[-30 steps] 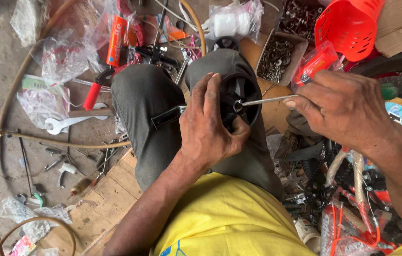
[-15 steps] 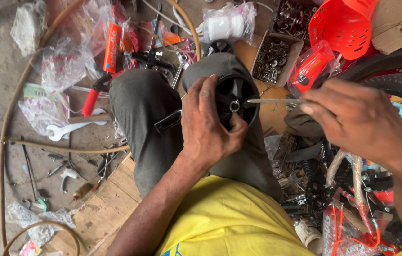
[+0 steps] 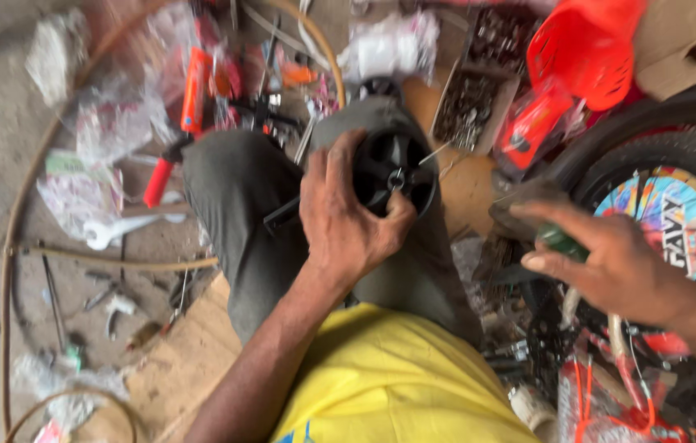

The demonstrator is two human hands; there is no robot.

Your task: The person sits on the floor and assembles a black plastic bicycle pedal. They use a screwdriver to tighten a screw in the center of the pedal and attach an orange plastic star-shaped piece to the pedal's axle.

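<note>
Head view: left hand (image 3: 348, 221) grips a black wheel (image 3: 393, 172), right hand (image 3: 610, 262) holds a green-handled tool (image 3: 561, 240) above the littered concrete floor (image 3: 4, 148).

small wheel (image 3: 393, 174) hemmed by parts box (image 3: 469, 107), tyre (image 3: 651, 156), floor clutter

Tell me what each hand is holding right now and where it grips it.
Left hand grips the small black wheel by its rim, on the knee. Right hand holds a screwdriver by its green handle.

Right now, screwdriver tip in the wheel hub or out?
Out. The screwdriver tip sits beside the small black wheel rim, clear of the hub; right hand holds its green handle.
</note>
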